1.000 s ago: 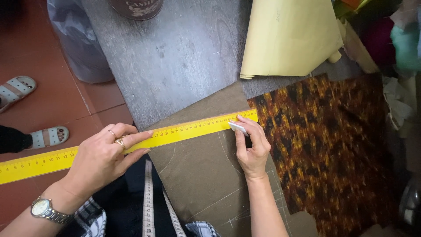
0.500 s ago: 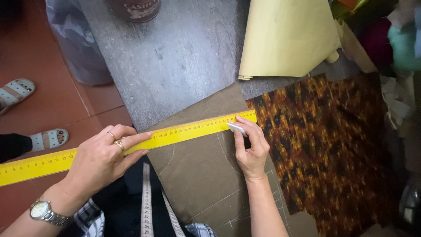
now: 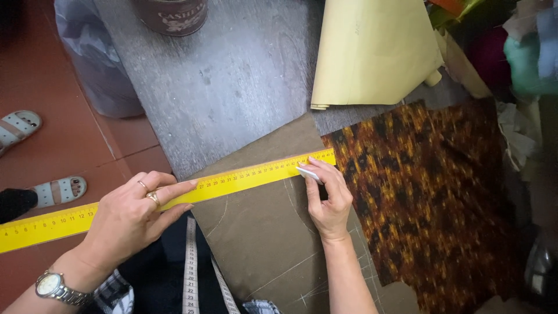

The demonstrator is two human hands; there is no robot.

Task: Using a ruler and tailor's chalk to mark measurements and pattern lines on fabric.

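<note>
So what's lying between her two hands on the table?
Head view: the yellow ruler spans from the left hand to the right hand, over brown fabric.

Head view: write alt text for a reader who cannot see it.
A left hand presses a long yellow ruler onto brown fabric on a grey table, while the right hand holds white tailor's chalk against the ruler's edge. Orange-and-black patterned fabric lies alongside.

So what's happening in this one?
A person leans over a grey table and marks a brown fabric piece. The left hand presses a long yellow ruler flat across it. The right hand pinches a small white piece of chalk against the ruler's lower edge, near its right end. Chalk lines already cross the fabric. A patterned orange-and-black cloth lies to the right, and a measuring tape hangs below.
</note>
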